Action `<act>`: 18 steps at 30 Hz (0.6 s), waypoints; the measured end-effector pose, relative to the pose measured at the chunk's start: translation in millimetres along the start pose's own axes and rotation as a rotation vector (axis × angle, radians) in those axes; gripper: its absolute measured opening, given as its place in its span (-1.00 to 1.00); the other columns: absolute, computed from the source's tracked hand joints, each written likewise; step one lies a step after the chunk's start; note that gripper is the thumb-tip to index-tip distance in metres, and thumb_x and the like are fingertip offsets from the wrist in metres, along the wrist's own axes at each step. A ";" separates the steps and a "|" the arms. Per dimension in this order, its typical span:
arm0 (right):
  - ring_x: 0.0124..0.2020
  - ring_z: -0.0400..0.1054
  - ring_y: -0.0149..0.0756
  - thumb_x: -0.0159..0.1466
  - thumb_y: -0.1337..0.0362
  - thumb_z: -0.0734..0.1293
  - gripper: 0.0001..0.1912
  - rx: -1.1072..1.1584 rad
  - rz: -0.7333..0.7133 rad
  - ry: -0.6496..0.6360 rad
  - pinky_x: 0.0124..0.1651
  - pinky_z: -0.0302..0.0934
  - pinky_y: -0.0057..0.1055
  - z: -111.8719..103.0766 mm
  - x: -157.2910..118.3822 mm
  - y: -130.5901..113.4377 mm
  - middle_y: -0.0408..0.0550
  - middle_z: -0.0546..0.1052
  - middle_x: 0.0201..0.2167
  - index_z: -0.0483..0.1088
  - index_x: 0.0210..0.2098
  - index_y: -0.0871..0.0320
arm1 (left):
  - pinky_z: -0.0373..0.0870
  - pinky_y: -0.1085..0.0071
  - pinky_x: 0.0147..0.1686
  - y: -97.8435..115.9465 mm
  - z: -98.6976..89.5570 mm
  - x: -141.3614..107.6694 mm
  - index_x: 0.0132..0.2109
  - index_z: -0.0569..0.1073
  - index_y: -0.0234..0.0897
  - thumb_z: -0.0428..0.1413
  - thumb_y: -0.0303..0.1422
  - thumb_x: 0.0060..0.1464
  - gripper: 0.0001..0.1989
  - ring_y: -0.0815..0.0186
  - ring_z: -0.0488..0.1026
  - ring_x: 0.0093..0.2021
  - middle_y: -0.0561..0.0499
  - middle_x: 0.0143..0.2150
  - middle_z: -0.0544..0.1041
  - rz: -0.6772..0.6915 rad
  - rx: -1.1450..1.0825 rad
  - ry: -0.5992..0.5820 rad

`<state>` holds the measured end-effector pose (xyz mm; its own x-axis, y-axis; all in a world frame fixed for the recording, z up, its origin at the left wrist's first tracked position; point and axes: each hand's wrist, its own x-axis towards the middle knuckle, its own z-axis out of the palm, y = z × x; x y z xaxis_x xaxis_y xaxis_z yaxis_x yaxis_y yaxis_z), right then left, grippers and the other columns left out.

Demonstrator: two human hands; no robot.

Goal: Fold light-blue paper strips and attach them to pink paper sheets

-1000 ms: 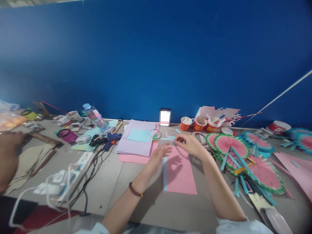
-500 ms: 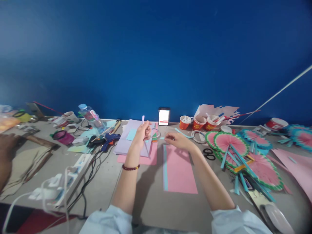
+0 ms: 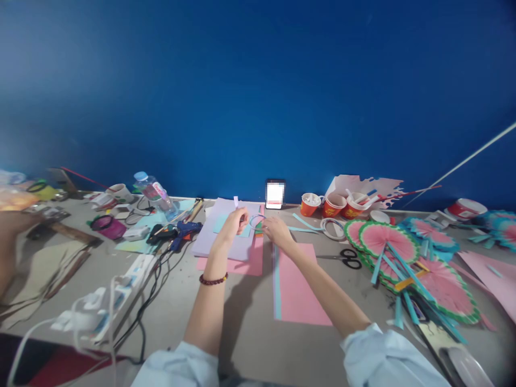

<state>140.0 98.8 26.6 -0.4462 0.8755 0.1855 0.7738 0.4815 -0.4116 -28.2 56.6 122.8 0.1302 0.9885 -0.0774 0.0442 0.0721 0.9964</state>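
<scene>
In the head view, my left hand [image 3: 235, 222] is closed around a narrow lilac paper strip [image 3: 236, 201], whose end pokes up above the fingers. It hovers over a stack of lilac paper [image 3: 203, 244] with a light-blue sheet [image 3: 220, 222] on top. Just right of it, my right hand [image 3: 277, 234] has its fingertips pinched at the edge of a thin pale ring [image 3: 251, 226], which looks like a narrow roll of tape. Under my right forearm lie pink sheets [image 3: 296, 290] with light-blue and lilac edges showing.
A phone [image 3: 275, 194] leans against the wall. Red cups [image 3: 310, 204], scissors [image 3: 350, 259] and pink-and-green paper fans [image 3: 389, 242] lie to the right. Leftward are a glue gun [image 3: 183, 234], a bottle [image 3: 155, 193], a power strip [image 3: 124, 295] and another person's arm [image 3: 12, 242].
My right hand has moved left and away from me, from above the pink sheets to the thin ring. My left hand stays near the same spot with the strip. The view has shifted slightly.
</scene>
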 end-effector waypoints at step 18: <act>-0.23 0.42 -0.25 0.12 0.09 0.34 -0.75 1.027 0.279 0.245 -0.08 0.23 -0.29 -93.4 -71.3 -28.2 -0.05 0.56 -0.32 0.42 -0.33 0.15 | -0.06 0.41 -0.55 7.0 29.1 -18.6 -0.54 0.12 -0.22 -0.34 -0.04 0.24 -0.50 0.35 -0.03 -0.55 0.09 -0.58 0.01 0.159 0.243 0.000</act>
<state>192.1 26.6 108.4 -0.1231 0.9878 0.0958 0.0387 0.1012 -0.9941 -1.5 34.9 130.2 0.1550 0.9848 0.0789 0.2594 -0.1176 0.9586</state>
